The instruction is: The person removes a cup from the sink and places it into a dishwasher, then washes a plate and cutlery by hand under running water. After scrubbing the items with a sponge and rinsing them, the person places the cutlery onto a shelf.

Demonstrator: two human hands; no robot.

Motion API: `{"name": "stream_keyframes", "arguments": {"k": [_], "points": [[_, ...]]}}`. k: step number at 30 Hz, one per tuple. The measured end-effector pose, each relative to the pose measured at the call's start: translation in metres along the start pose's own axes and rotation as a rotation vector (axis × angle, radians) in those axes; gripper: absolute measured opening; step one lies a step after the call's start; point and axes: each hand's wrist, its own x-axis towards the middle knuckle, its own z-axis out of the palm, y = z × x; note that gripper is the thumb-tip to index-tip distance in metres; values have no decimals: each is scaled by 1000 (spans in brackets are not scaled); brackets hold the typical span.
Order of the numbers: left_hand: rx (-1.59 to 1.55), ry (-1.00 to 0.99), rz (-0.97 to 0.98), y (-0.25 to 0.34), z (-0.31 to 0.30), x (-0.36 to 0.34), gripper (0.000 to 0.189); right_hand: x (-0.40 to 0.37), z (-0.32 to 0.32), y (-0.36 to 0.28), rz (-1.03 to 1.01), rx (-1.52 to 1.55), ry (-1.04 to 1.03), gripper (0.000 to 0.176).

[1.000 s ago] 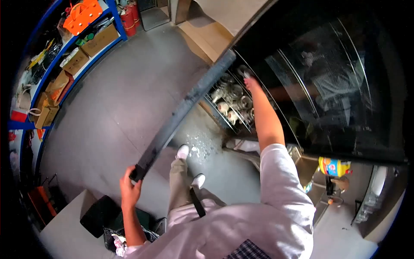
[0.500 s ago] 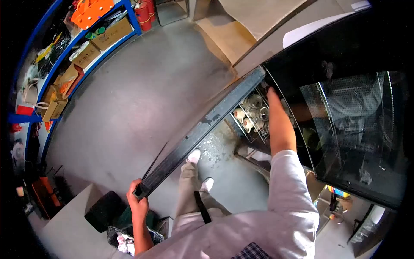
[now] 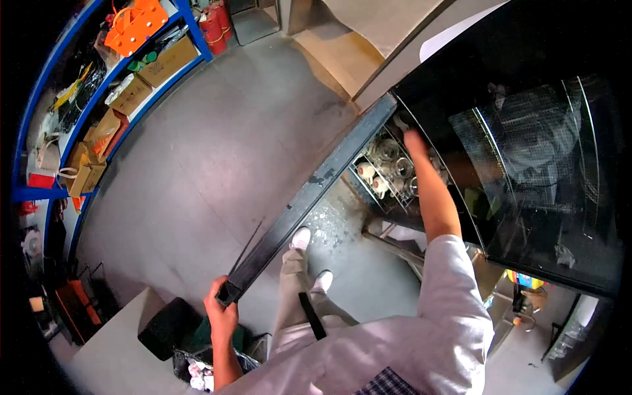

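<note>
My left hand is wrapped round the lower end of a long dark door, which stands swung open. My right hand reaches into the black cabinet, near the back corner of a wire rack. On that rack sit several glass vessels and white teapots with reddish tops. The fingers of my right hand are dim and partly hidden beside a dark shape, so their grip does not show clearly.
Blue shelving with cardboard boxes and an orange basket stands at the upper left. Red fire extinguishers are beside it. A lined bin and a black box lie below my left hand.
The view has shifted slightly. My right hand still reaches into the cabinet, with more of the rack and its glassware showing. My left hand keeps hold of the door end.
</note>
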Motion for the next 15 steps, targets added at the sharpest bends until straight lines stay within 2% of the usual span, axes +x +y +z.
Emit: {"name": "stream_keyframes", "arguments": {"k": [1,4,5,7,8,9,10,11,12,13,14,15], "points": [[-12,-49,-70,-5,-1,-3,44,-3,1,1,-21,-52,50,24],[-13,-69,33,-13,1,-9,45,-2,1,-4,-39,-102,173,24],[3,-150,-70,-14,-3,-12,47,-2,-1,-9,-28,-90,203,24],[14,-169,-8,-8,-5,-17,47,-9,-3,-14,15,26,121,25],[22,-193,22,0,-7,-21,47,-14,-4,-12,52,126,10,26],[42,-297,37,11,-9,-21,51,-18,-8,-7,101,226,-91,27],[54,-297,103,2,-7,-24,52,-19,10,3,261,164,-47,26],[64,-311,179,-19,-2,-29,53,-68,-98,-47,245,277,-226,25],[73,-334,259,-29,-1,-35,55,-98,-93,-40,169,285,-127,24],[81,-421,129,-19,-3,-43,57,-133,-114,-40,156,364,-138,23],[105,-455,137,-18,0,-51,56,-172,-124,-36,184,592,-122,22],[131,-489,144,-24,3,-56,55,-213,-128,-32,163,636,-60,21]]}}
